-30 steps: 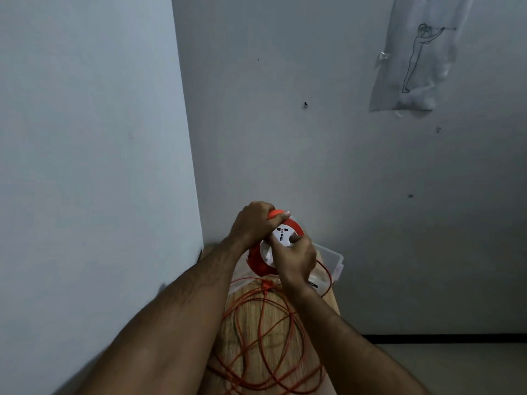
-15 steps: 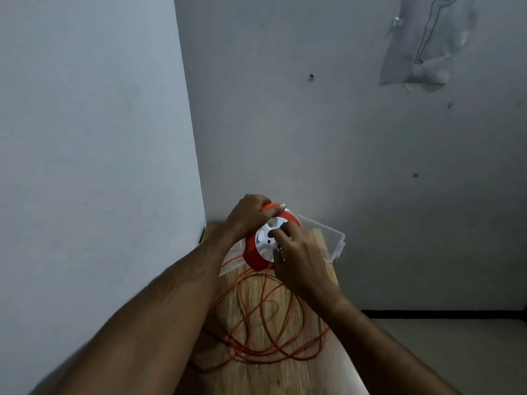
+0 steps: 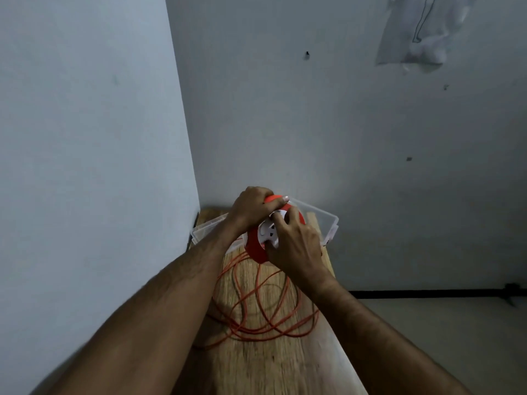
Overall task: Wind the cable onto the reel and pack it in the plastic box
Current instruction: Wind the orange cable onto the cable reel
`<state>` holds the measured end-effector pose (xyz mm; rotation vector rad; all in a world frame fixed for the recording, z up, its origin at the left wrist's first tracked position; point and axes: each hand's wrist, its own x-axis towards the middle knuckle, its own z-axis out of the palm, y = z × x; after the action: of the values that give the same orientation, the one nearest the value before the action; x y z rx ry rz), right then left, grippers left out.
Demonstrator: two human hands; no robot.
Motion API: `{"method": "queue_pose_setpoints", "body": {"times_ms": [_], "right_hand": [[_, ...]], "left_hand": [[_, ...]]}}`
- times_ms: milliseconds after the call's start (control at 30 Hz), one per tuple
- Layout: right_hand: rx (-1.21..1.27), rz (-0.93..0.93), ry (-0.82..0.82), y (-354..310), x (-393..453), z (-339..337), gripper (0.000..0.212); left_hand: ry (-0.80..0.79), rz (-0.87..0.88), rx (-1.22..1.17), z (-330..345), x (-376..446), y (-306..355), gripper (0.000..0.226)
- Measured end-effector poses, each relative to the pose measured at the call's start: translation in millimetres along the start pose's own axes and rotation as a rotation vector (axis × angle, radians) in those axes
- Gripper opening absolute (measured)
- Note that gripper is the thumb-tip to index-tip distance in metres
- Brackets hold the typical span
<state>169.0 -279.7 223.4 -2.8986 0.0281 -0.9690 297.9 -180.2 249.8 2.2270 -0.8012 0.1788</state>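
I am viewing, just below the centre of the frame, a round orange plastic cable reel with a white socket face, which both hands are holding above the far end of a narrow light wooden table. The left hand is gripping the reel from the top, its fingers curling over the orange rim and its thumb lying along the upper edge. The right hand is resting on the white face from the lower right; its fingers are bending in onto the hub, though I cannot tell exactly which part they are pinching. Both forearms are entering from the bottom of the frame.

Below the reel, a thin orange cable is lying in loose overlapping loops on the table top at lower centre, one strand rising toward the underside of the reel. Most of the cable is thus lying unwound.

Directly behind the hands, a clear rectangular plastic box is standing open at the far end of the table, close to the corner where two pale grey walls are meeting. In the upper right of the frame, a crumpled sheet bearing a line drawing is hanging on the wall.
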Motion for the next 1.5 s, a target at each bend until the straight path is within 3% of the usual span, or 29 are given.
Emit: {"method": "queue_pose_setpoints", "body": {"times_ms": [167,267,500,600,667,733,800,867,900,1000,1167,1300,1500], "right_hand": [[0.349,0.195,-0.023,0,0,-5,0.044],[0.609,0.527,0.064,-9,0,-5,0.045],[1.331,1.382,0.0,-26,7,1,0.043],[1.512,1.525,0.041,-26,7,7,0.053],[1.387,1.364,0.011,-24,4,7,0.041],[0.993,0.862,0.096,-19,-5,4,0.022],[0.554,0.295,0.24,-10,-12,-2,0.016],[0.251,-0.056,0.194,-2,-15,-3,0.022],[0.134,-0.144,0.108,1,-15,1,0.029],[-0.037,-0.136,-0.062,4,-18,5,0.047],[-0.061,0.003,0.029,-2,-18,3,0.065],[0.038,0.076,-0.063,-1,-15,10,0.08],[0.268,0.155,-0.087,0,-6,9,0.061]], "left_hand": [[0.052,-0.017,0.021,6,-7,-4,0.062],[0.117,-0.012,0.057,8,-11,1,0.054],[0.129,0.029,0.158,15,-15,-2,0.052],[0.102,0.03,0.137,16,-18,-6,0.053],[0.103,0.012,0.105,14,-18,-8,0.051],[0.106,-0.009,0.064,10,-17,-10,0.05],[0.098,-0.016,0.024,8,-17,-12,0.049],[0.082,-0.007,-0.001,8,-16,-11,0.053],[0.077,-0.005,-0.006,8,-15,-11,0.055],[0.072,0.001,0.01,10,-10,-11,0.059],[0.097,0.004,0.009,16,-10,-8,0.057],[0.069,0.008,0.027,18,-12,-4,0.052],[0.059,-0.004,0.065,19,-13,-11,0.059]]}}
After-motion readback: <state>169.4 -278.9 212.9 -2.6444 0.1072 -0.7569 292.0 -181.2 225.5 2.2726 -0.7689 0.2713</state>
